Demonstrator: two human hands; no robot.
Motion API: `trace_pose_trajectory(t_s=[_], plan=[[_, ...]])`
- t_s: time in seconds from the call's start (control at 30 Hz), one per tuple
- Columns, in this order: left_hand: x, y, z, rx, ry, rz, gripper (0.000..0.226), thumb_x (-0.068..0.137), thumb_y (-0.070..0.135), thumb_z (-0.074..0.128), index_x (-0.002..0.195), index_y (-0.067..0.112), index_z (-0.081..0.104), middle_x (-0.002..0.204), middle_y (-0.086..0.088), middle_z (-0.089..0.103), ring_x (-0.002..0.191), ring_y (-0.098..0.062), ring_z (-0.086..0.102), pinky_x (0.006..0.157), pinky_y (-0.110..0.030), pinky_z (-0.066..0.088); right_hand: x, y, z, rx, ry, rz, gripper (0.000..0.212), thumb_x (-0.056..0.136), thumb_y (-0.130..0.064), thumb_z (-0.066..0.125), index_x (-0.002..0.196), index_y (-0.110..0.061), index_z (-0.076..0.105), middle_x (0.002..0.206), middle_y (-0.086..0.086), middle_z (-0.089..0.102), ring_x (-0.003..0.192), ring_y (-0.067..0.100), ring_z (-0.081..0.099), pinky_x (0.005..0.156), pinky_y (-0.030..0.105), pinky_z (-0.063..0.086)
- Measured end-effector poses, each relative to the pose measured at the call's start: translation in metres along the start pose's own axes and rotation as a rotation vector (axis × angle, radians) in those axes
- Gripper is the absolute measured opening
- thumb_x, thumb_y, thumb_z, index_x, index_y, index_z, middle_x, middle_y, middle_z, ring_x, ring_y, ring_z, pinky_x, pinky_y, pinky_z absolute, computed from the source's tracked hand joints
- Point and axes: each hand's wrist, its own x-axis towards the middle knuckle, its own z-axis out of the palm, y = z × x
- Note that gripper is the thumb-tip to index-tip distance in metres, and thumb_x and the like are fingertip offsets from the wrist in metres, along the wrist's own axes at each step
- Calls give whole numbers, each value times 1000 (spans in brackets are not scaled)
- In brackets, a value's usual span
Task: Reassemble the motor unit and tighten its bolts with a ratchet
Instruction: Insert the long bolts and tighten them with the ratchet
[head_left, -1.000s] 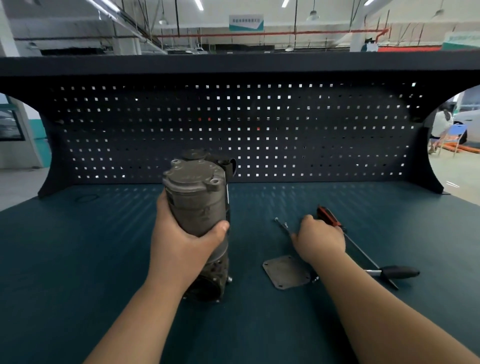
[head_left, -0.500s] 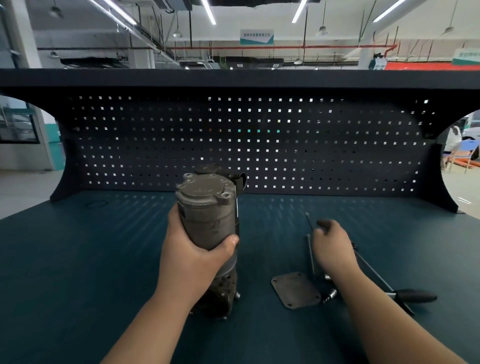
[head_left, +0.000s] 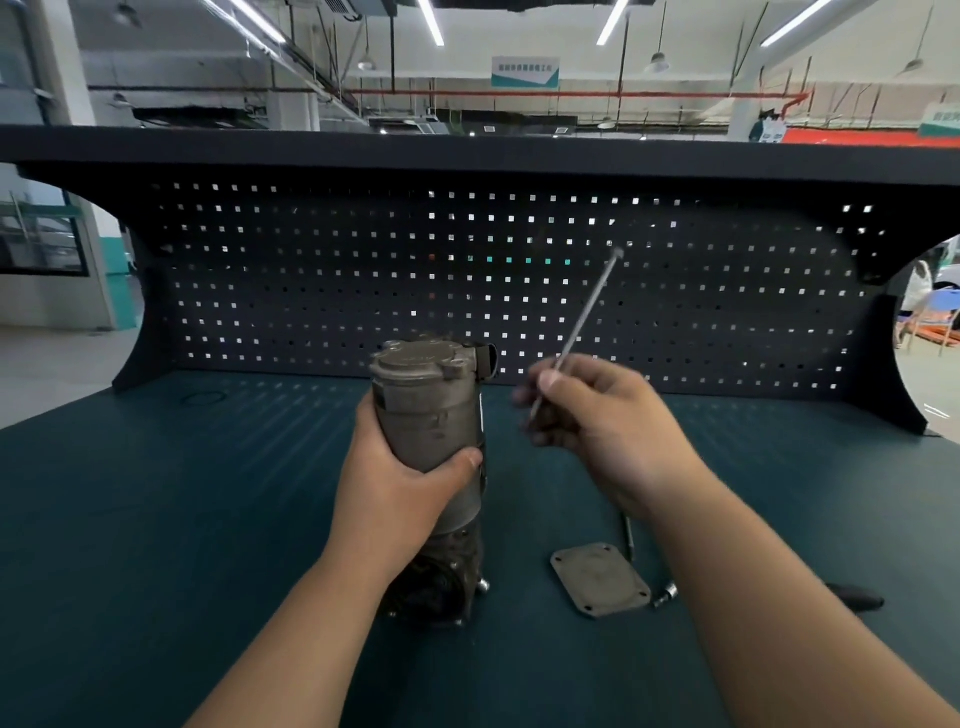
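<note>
On the teal worktop (head_left: 156, 519) the motor unit (head_left: 431, 410) stands upright, with the left hand (head_left: 395, 488) wrapped round its middle. Just right of it, the lifted right hand (head_left: 608, 431) has its fingers (head_left: 545, 428) pinching a long bolt (head_left: 587, 317), seemingly near its tip, with the head slanting up. A square cover plate (head_left: 600, 579) lies flat below.

L hand (head_left: 400, 488) covering motor (head_left: 426, 395) mid-body, R hand (head_left: 602, 421) blurring, its fingers hiding bolt (head_left: 587, 312) lower end, R forearm (head_left: 753, 571) hiding all but dark handle (head_left: 857, 597) tip, 2nd bolt (head_left: 629, 535) partly disappearing behind wrist, sign (head_left: 524, 70) text being too small to read
</note>
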Motion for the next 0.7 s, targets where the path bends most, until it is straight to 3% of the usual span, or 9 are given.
trace_pose_trajectory(t_s=[0.13,0.27,0.43,0.53,0.6,0.7], plan=[[1,-2,-1,-25,-16,-6,72,47,49,79,109,52,43,102,31,62,91,10,61,72,-17,47,13,-39,18,-91,-8,-123,16,96,-7,54,86,-12,67,65,3,67,59,12,64,55,24,53],[0,-2,-2,-35,-20,-5,69,48,47,80,106,55,44,102,30,63,91,10,62,73,-18,48,27,-61,36,-207,-64,-134,17,98,-6,50,87,-10,63,67,5,63,59,16,63,56,31,58],[0,-3,-2,-30,-23,-14,72,46,50,79,110,49,45,104,26,63,93,9,61,76,-21,48,29,-69,45,-591,-108,-197,21,93,-8,52,78,-18,63,71,2,63,63,15,61,59,28,57],[1,-5,-2,-31,-17,-7,73,45,50,79,110,48,45,106,22,64,96,6,61,79,-25,51,27,-69,46,-894,-140,-294,19,89,-13,55,78,-22,66,67,-8,63,55,3,53,53,16,44],[0,-5,-1,-42,-25,-2,74,46,49,80,112,49,45,107,22,64,98,4,62,82,-28,52,26,-68,44,-800,-99,-297,17,90,-15,58,78,-23,67,59,-12,61,48,-2,48,49,12,38],[0,-6,-2,-50,-36,3,74,48,46,81,112,51,45,108,23,64,98,3,62,85,-33,53,29,-71,42,-520,10,-283,20,91,-12,59,77,-24,66,59,-14,62,50,-1,54,52,18,47]])
